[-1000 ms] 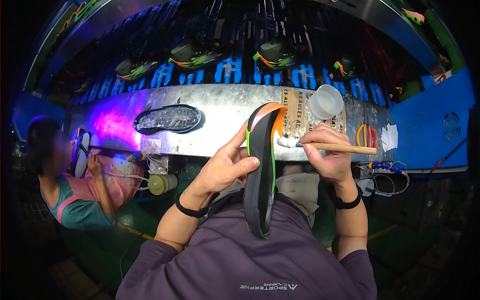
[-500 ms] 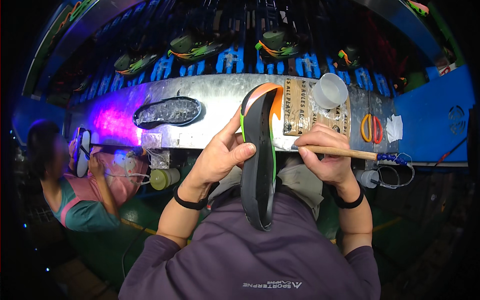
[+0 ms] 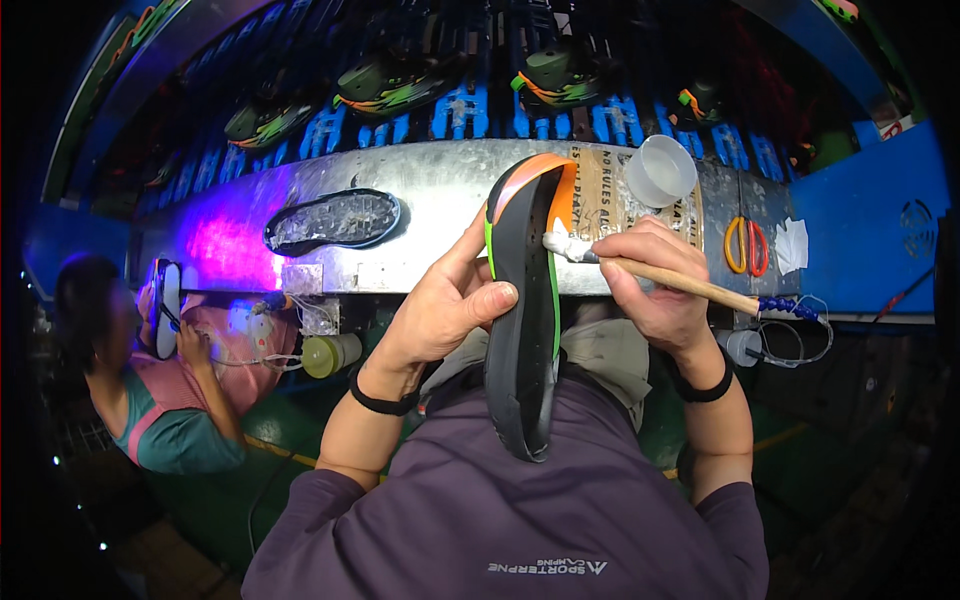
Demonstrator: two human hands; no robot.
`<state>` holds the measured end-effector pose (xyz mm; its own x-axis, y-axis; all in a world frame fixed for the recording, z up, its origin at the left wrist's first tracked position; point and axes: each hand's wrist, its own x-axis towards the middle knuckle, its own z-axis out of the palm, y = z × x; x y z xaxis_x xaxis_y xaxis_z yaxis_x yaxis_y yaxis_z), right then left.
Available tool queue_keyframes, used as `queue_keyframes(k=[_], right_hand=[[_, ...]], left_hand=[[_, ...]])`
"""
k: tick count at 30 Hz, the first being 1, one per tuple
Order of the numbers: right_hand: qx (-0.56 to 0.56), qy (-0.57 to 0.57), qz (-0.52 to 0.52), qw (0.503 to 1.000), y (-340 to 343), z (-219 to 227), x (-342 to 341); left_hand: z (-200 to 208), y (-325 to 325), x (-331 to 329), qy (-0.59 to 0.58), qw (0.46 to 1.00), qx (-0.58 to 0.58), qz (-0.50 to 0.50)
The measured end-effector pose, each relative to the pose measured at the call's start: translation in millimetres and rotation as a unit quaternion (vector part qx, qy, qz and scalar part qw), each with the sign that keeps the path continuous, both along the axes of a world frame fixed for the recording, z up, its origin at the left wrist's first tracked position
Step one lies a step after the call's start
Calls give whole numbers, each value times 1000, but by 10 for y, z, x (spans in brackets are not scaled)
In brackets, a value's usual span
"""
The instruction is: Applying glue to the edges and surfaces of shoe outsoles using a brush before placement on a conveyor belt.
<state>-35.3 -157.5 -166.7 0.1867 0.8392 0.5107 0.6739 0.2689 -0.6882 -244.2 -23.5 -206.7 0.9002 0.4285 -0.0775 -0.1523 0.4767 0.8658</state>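
Note:
My left hand (image 3: 455, 300) grips a black shoe sole (image 3: 516, 330) by its left side, thumb over the edge. Orange and green trim lines the sole, which stands lengthwise in front of me with its orange end away from me. Between the fingers of my right hand (image 3: 655, 285) is a brush (image 3: 690, 285) with a wooden handle. Its whitish bristles touch the sole's right rim near the orange end. A blue beaded piece with a thin tube joins the handle's rear end.
On the metal bench (image 3: 440, 200) lie another sole (image 3: 335, 220), cardboard (image 3: 600, 190) under a translucent cup (image 3: 661, 171), scissors (image 3: 745, 246) and white paper (image 3: 791, 246). Shoe uppers (image 3: 560, 80) sit on blue racks behind. At left, a co-worker (image 3: 180, 410) handles a sole.
My right hand has moved the brush up and left, so its white bristles now show against the sole's rim. The sole has shifted slightly right in my left hand.

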Motion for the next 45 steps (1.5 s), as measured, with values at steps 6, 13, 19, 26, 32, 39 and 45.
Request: queue_keyframes(k=[6, 13, 19, 26, 32, 39, 45], right_hand=[[-30, 7, 19, 999, -70, -16, -83], [-62, 35, 51, 996, -129, 17, -170], [-100, 58, 77, 990, -86, 77, -230], [-175, 89, 111, 974, 53, 140, -256], [-260, 50, 143, 954, 220, 167, -285], [-362, 23, 176, 915, 376, 277, -294], [-326, 53, 176, 927, 463, 295, -202]], left_hand=[[-57, 26, -54, 20, 1000, -20, -3], [-41, 79, -62, 8, 1000, -27, 10], [-48, 170, -89, 10, 1000, -28, -4], [-136, 193, -72, 12, 1000, -9, -2], [-170, 191, -121, 29, 999, -44, -12], [-295, 280, -114, 33, 999, -3, -25], [-289, 376, -96, 28, 1000, -8, -4]])
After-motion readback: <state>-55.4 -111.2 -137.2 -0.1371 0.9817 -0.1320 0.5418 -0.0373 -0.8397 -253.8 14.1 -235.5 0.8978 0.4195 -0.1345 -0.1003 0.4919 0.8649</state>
